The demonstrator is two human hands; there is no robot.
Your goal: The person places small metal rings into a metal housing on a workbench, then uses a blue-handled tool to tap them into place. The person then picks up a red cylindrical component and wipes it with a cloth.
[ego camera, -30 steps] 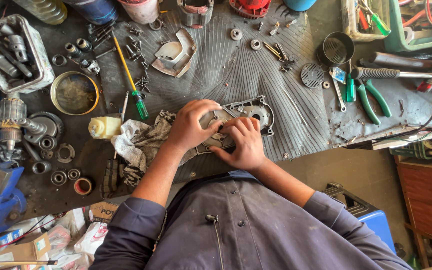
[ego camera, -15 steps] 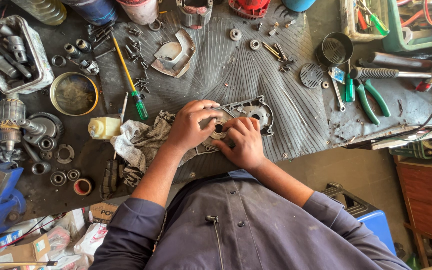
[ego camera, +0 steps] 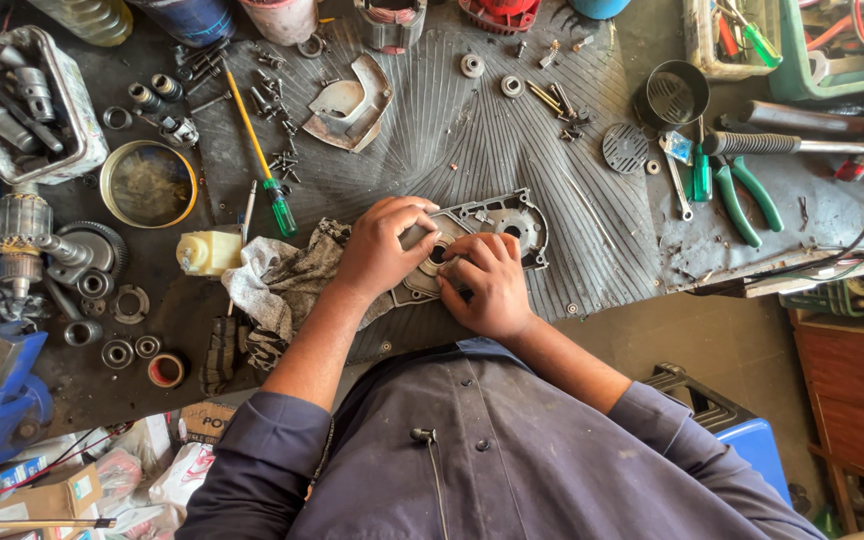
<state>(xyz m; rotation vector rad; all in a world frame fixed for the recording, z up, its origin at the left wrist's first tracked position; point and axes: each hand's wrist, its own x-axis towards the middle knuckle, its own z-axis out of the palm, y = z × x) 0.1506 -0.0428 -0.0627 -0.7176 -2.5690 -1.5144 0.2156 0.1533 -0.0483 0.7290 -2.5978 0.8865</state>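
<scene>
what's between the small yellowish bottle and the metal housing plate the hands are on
In the head view, a crumpled grey rag lies between the yellowish bottle and the metal housing plate, running under the left hand.

Small brown cardboard box (ego camera: 200,420) at bench's near edge with dark print, flat brown carton (ego camera: 47,495) at lower left corner, crumpled white printed plastic packets (ego camera: 167,475) between them, no screens.
</scene>
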